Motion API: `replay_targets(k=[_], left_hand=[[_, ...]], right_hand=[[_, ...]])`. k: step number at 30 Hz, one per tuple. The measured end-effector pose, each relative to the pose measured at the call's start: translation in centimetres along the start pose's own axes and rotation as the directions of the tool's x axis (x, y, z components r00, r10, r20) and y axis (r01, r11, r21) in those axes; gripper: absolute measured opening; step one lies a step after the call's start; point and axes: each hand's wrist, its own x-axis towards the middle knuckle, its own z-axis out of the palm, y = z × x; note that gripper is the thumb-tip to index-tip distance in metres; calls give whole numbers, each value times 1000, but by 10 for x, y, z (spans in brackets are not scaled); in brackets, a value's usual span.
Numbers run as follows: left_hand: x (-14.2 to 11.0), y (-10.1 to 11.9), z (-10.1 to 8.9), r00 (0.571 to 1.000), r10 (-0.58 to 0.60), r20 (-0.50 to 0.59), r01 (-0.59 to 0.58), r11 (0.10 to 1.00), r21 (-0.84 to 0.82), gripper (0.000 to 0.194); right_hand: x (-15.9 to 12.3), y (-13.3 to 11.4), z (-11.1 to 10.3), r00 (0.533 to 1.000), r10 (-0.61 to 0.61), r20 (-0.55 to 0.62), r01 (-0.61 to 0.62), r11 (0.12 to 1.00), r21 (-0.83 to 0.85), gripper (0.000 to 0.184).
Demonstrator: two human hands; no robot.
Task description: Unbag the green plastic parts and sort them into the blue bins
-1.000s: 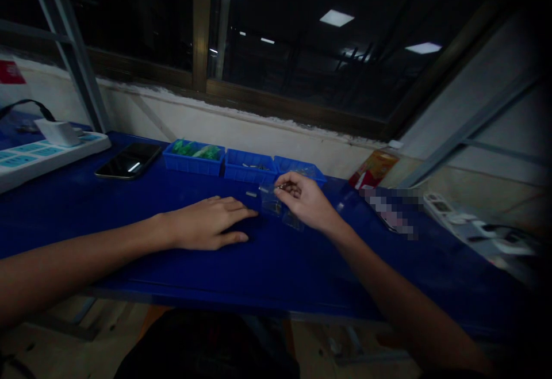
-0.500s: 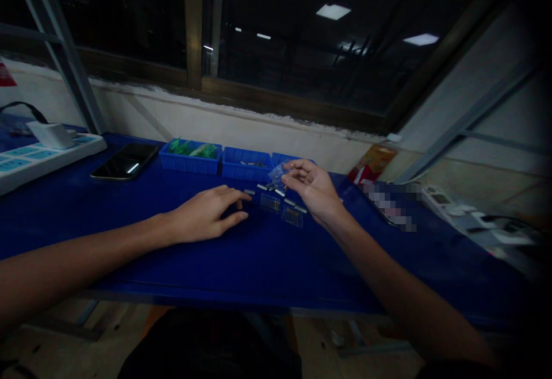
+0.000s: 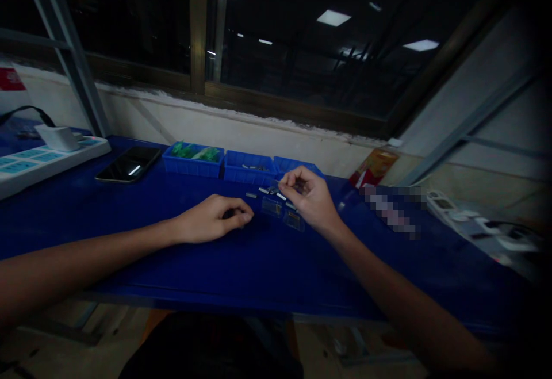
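My right hand [image 3: 308, 198] pinches a small clear plastic bag [image 3: 273, 186] between thumb and fingers, just above the blue table [image 3: 207, 270]. What the bag holds is too small to tell. Below it, two more small clear bags lie flat, a left one [image 3: 271, 207] and a right one [image 3: 294, 221], with thin brass-coloured pieces inside. Several short silvery metal pieces are close by, among them one [image 3: 251, 195] to the left and one [image 3: 281, 196] beside my right fingertips. My left hand [image 3: 211, 219] rests on the table, fingers curled, thumb against the index finger, nothing visible in it.
Along the wall stand three blue bins: one with green material [image 3: 194, 166], a middle one [image 3: 248, 173] with small metal pieces, and a right one [image 3: 295, 166] partly hidden. A phone [image 3: 129, 164] and power strip [image 3: 56, 160] lie left; a packet [image 3: 375, 167] stands right.
My left hand has gone from flat with fingers stretched to curled. My right hand lifted a clear bag and lowered it slightly; several silvery pieces now show on the table near it.
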Motion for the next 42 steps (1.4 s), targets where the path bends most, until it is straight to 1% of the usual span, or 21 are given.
replay_targets(k=[1,2,4,6,7,9,11,15,16,18,20,22,25,27,28,32,34,36,38,40,42], left_hand=[[1,1,1,998,-64,6,64,988,-143,35],[1,2,1,992,-129,12,127,949,-289,39],[3,2,2,971,-234,36,217,817,-534,46],[3,0,2,955,-290,64,257,698,-669,47],[4,-2,2,952,-297,71,261,673,-692,44],[4,-5,2,955,-292,55,247,677,-693,33],[5,-7,2,959,-282,11,217,710,-670,22],[7,-5,2,947,-284,-149,145,795,-589,14],[7,-4,1,945,-264,-194,118,827,-549,13],[7,-1,0,947,-184,-263,49,893,-446,11],[6,0,-2,949,-81,-306,-29,940,-339,11],[4,0,-2,944,-6,-330,-85,962,-258,12],[2,-2,-3,936,26,-350,-99,976,-193,14],[2,-4,-3,934,28,-355,-88,984,-153,14],[2,-4,-3,934,31,-355,-80,989,-125,15],[1,-3,-2,938,47,-344,-56,998,-17,15],[2,-3,-1,940,34,-340,-44,999,-24,16],[3,-3,-1,940,-2,-342,-27,996,-82,18],[4,-3,-1,939,-74,-334,14,984,-180,21],[5,-3,-1,942,-160,-295,70,953,-295,27],[5,-3,0,946,-228,-228,117,901,-419,35]], right_hand=[[-2,-1,2,998,-61,24,62,997,-46,18],[-5,-3,4,991,-125,56,130,988,-87,17],[-11,-8,8,959,-246,143,267,952,-153,15],[-17,-14,13,915,-321,246,372,906,-203,13],[-20,-17,15,895,-338,290,408,884,-228,13],[-25,-21,19,873,-344,347,446,850,-281,13],[-26,-20,21,876,-326,356,442,837,-321,13],[-23,-13,20,929,-246,277,334,879,-340,18],[-21,-11,19,941,-220,258,301,891,-339,19],[-17,-8,17,957,-164,239,237,917,-321,17],[-14,-8,16,960,-92,264,165,949,-270,13],[-12,-10,14,945,-19,328,84,979,-185,17],[-12,-16,14,915,46,400,-43,999,-16,30],[-14,-20,14,913,66,403,-97,994,55,34],[-15,-22,15,917,68,392,-99,993,61,32],[-19,-23,20,958,19,287,-3,998,-56,13],[-19,-21,20,974,-25,226,53,991,-120,10],[-16,-19,16,981,-94,168,125,975,-183,9],[-13,-17,9,977,-189,100,210,941,-265,7],[-8,-15,0,955,-294,39,289,894,-341,6],[-5,-14,-7,927,-374,4,347,855,-386,5]])
